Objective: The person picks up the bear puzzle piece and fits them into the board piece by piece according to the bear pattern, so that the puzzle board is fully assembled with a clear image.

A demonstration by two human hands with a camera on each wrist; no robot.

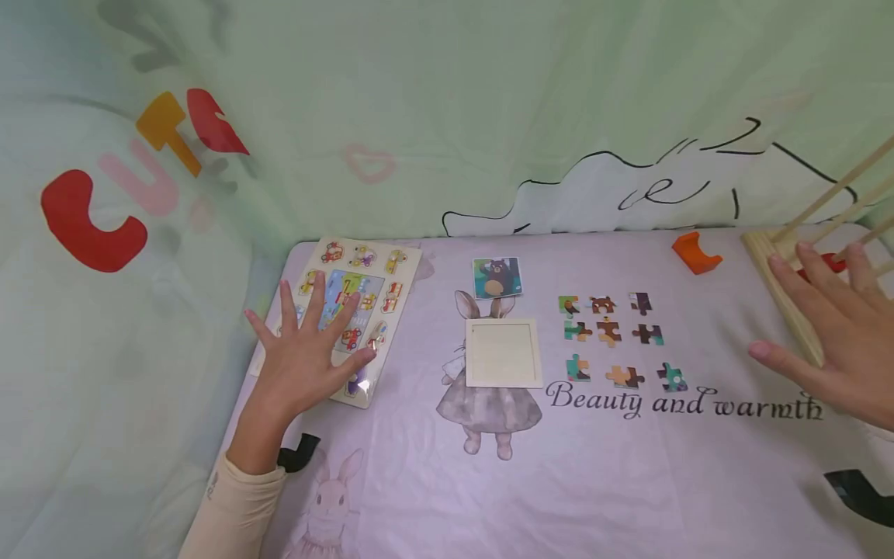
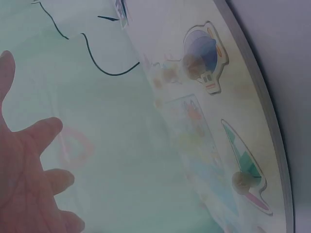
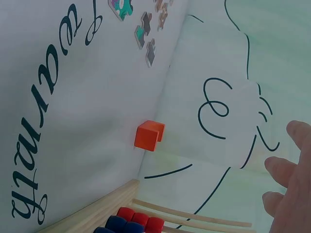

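My left hand (image 1: 300, 359) hovers with spread fingers over the wooden knob puzzle board (image 1: 401, 264) and holds nothing. In the left wrist view the same hand (image 2: 26, 179) appears beside that board. At the far right my right hand (image 1: 841, 330), fingers also spread, is over a wooden rod frame (image 1: 785, 299) with nothing in its grasp. Between the hands sit a square pale puzzle tray (image 1: 503, 355), a bear picture card (image 1: 497, 277) above it, and several loose jigsaw pieces (image 1: 608, 331) in rows to its right.
An orange arch block (image 1: 696, 253) lies near the back edge, left of the rod frame. Red and blue beads (image 3: 133, 221) sit on the frame's rods. A printed cloth covers the table (image 1: 594, 481), and a fabric wall (image 1: 419, 116) rises behind it.
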